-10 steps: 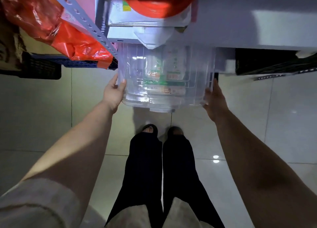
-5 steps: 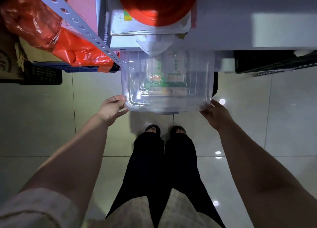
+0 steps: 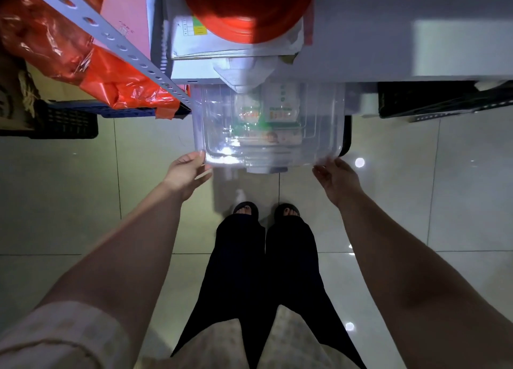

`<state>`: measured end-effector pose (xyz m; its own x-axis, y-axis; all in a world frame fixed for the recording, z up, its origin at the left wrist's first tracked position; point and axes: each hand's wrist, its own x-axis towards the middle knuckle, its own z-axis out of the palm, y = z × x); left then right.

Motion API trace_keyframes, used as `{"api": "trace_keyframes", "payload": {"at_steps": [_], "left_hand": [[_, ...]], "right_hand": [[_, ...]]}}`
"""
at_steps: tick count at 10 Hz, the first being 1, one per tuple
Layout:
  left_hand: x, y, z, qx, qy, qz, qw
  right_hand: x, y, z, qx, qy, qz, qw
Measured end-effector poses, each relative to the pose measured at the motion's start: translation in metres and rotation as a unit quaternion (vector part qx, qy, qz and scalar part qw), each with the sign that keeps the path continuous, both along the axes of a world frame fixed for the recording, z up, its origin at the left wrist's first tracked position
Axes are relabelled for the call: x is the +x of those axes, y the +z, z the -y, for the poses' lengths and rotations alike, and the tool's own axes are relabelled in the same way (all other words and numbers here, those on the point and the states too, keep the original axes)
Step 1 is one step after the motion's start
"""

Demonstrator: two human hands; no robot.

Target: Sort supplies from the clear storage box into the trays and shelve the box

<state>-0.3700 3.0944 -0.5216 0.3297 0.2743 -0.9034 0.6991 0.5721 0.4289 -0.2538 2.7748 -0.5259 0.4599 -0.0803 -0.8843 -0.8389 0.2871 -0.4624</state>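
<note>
The clear plastic storage box [image 3: 270, 131] has slid deeper under the shelf — left hand [image 3: 186, 174] and right hand [image 3: 336, 178], fingers loosely open, now only touch its near corners, shelving nearly done.

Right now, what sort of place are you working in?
Probably a storeroom or stockroom: a perforated metal shelf upright, a big red film roll on stacked cartons above, and dark plastic crates on a glossy tiled floor beside the clear storage box.

one clear storage box [image 3: 319, 124], two hands, left [image 3: 186, 174], right [image 3: 337, 180], one red roll [image 3: 247, 16]
</note>
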Motion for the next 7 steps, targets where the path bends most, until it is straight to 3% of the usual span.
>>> {"api": "trace_keyframes", "payload": {"at_steps": [2, 3, 4, 5, 6, 7], "left_hand": [[0.052, 0.002, -0.009, 0.030, 0.013, 0.007, 0.999], [0.042, -0.002, -0.014, 0.061, -0.033, -0.006, 0.998], [0.036, 0.004, -0.005, 0.132, -0.064, -0.017, 0.989], [0.032, 0.022, 0.010, 0.242, -0.191, -0.037, 0.951], [0.032, 0.056, 0.035, 0.365, -0.391, -0.012, 0.845], [0.046, 0.100, 0.068, 0.449, -0.502, 0.114, 0.731]], "right_hand": [[0.053, -0.004, -0.029, -0.054, 0.025, 0.037, 0.998], [0.046, -0.005, -0.024, -0.082, 0.069, 0.028, 0.994], [0.028, 0.008, -0.016, -0.141, 0.180, 0.007, 0.974], [0.014, 0.035, -0.014, -0.210, 0.277, 0.086, 0.934], [0.006, 0.073, -0.015, -0.230, 0.341, 0.192, 0.891], [0.001, 0.120, -0.006, -0.262, 0.375, 0.282, 0.843]]}}
